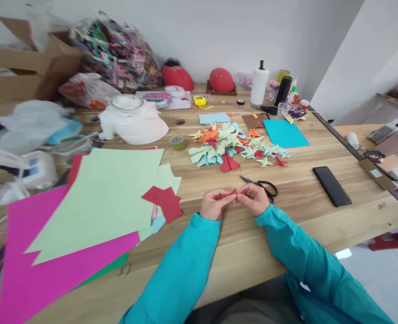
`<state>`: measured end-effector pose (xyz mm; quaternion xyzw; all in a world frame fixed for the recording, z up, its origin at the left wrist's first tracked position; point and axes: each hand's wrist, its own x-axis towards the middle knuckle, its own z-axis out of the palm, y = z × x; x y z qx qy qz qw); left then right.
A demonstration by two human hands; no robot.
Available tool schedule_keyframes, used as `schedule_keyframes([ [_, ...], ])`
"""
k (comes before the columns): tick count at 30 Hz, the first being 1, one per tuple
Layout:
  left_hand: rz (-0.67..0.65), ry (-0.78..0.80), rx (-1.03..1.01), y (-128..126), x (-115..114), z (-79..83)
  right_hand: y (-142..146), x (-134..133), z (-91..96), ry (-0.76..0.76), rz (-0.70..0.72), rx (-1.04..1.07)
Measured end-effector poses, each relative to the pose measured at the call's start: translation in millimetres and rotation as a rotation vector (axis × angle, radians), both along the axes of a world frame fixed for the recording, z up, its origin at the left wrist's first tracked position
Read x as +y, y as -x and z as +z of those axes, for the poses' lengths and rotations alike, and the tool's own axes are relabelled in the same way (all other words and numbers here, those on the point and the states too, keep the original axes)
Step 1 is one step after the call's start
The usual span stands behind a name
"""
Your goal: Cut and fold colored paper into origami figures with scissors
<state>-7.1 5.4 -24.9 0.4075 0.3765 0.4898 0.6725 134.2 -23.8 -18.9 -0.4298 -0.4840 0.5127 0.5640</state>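
A small piece of folded red paper point(226, 195) is pinched between both hands just above the table. My left hand point(213, 204) grips its left side with thumb and fingers closed. On the other side my right hand point(255, 198) has its fingertips closed on the paper's right end. Black-handled scissors point(268, 188) lie partly behind my right hand. Beyond the hands sits a heap of folded paper figures point(228, 141) in pale green, blue, orange and red. Left of my left hand are cut red paper pieces point(170, 203).
Large pale green sheets point(114, 193) and a magenta sheet point(84, 256) cover the left side. A phone point(332, 186) lies at the right. Turquoise paper point(286, 133), a tape roll point(177, 142) and a yellow tape measure point(200, 101) are farther back.
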Motion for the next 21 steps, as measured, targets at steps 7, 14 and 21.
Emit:
schedule_keyframes([
  [7, -0.081, -0.064, 0.009, -2, -5, -2.0, 1, 3, 2.0, -0.161, -0.098, -0.138],
  [14, -0.127, -0.063, -0.006, -1, -4, -2.4, 2, 2, 2.9, -0.114, -0.049, -0.038],
  [21, -0.114, 0.015, -0.029, -4, -9, 7.0, -1, 1, 9.8, -0.139, -0.057, -0.083],
])
